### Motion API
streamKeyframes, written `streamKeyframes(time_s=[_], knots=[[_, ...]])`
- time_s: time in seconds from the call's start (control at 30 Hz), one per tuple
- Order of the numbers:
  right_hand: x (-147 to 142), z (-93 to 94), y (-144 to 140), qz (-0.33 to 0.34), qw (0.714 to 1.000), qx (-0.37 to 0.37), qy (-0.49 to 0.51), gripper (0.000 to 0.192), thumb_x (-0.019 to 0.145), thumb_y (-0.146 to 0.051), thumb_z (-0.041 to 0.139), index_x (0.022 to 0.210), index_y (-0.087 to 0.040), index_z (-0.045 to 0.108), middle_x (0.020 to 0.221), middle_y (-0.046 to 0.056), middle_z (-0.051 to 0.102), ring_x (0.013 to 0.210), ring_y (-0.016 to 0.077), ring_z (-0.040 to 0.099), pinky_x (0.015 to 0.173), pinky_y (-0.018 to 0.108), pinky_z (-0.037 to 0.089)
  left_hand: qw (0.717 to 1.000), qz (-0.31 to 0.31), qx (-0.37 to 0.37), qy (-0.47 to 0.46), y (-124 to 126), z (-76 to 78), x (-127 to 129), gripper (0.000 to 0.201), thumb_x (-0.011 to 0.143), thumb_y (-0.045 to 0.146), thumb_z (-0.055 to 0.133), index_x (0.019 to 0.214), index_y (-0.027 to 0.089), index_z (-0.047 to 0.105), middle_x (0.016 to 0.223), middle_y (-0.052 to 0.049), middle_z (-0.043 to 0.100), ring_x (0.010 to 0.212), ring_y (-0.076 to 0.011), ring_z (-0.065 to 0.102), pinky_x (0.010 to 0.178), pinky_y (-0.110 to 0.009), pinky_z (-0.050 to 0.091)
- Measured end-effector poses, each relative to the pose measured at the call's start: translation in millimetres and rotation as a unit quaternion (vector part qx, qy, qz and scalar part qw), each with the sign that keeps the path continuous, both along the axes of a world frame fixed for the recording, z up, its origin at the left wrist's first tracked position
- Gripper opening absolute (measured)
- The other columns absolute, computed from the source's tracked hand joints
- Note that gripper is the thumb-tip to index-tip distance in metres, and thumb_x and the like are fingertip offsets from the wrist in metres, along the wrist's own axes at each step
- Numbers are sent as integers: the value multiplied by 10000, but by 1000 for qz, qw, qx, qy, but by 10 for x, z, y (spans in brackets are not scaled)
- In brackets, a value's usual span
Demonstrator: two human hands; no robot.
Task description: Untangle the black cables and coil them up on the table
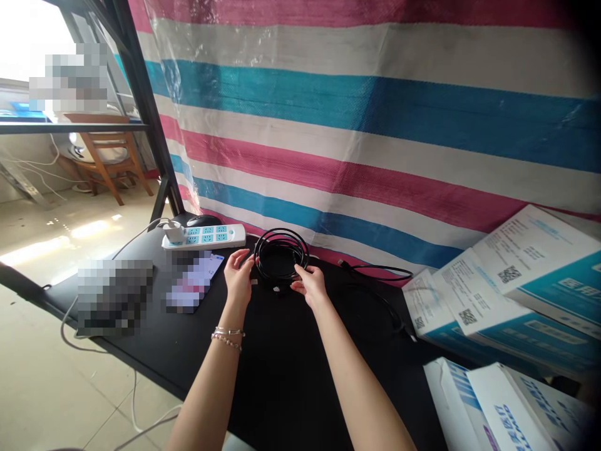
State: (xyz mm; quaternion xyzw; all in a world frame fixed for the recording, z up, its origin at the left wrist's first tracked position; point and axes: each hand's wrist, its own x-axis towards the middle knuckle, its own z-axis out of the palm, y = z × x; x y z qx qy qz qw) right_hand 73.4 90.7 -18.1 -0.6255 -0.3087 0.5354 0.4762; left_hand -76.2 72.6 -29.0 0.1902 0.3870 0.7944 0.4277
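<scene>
A black cable wound into a coil (258, 255) is held between my two hands, low over or resting on the black tabletop (282, 376); which of the two I cannot tell. My left hand (238, 275) grips the coil's left side with bent fingers. At the lower right of the coil, my right hand (310, 285) pinches the cable between thumb and fingers. A small light-coloured connector end (276, 289) shows just below the loops. To the right of my hands lies another black cable (382, 268), loosely looped near the striped sheet.
A white power strip (206, 237) with a plugged-in adapter sits behind my left hand, beside a lit phone (192, 285) and a blurred dark object (115, 297). White-and-teal boxes (502, 275) crowd the right side. A striped plastic sheet (352, 144) hangs behind; a wooden chair (110, 150) stands beyond.
</scene>
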Motion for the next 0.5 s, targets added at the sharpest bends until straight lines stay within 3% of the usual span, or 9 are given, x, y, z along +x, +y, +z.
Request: streamKeyframes(time_s=[0.23, 0.37, 0.5], knots=[[8, 32, -93, 42, 999, 27, -13, 234, 824, -176, 549, 1011, -138, 415, 568, -49, 547, 418, 111, 617, 497, 237, 563, 991, 69, -9, 119, 62, -143, 86, 182, 548, 140, 646, 707, 156, 559, 759, -13, 591, 765, -128, 595, 742, -267, 476], [54, 2, -119, 59, 994, 53, -77, 301, 760, -184, 614, 1024, -145, 476, 679, -34, 569, 380, 95, 599, 459, 222, 536, 984, 74, -30, 158, 98, -214, 131, 126, 581, 134, 610, 689, 173, 556, 706, 6, 573, 696, -110, 579, 702, -240, 469], [116, -35, -133, 76, 982, 73, -158, 254, 696, -195, 669, 924, -145, 566, 628, -47, 565, 298, 72, 532, 406, 198, 471, 973, 75, -65, 208, 128, -275, 137, 112, 601, 112, 591, 684, 188, 585, 694, 5, 586, 679, -121, 573, 714, -254, 464]])
